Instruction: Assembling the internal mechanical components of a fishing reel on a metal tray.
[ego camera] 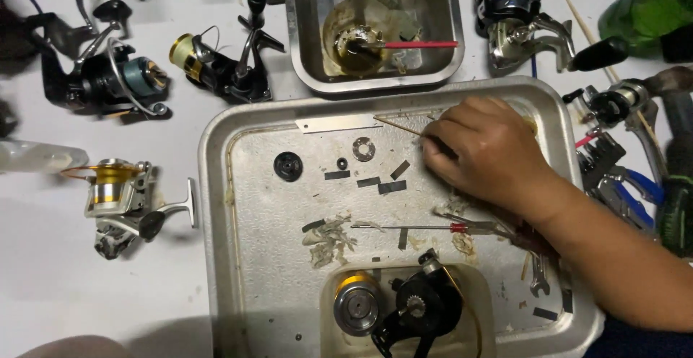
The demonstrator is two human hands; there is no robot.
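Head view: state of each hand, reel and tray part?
right hand: pinching a thin stick over the large metal tray
left hand: not in view
opened black reel: gear exposed, lying in the tray's round dish
gold spool: off the reel, beside it
red-handled pick: lying loose in the tray
small tray: holds a greasy dish and a red brush
gold reel: assembled, on the table

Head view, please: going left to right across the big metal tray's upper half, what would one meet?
Black round knob → small black ring → flat grey metal washer → right hand, fingers pinching a thin wooden stick.
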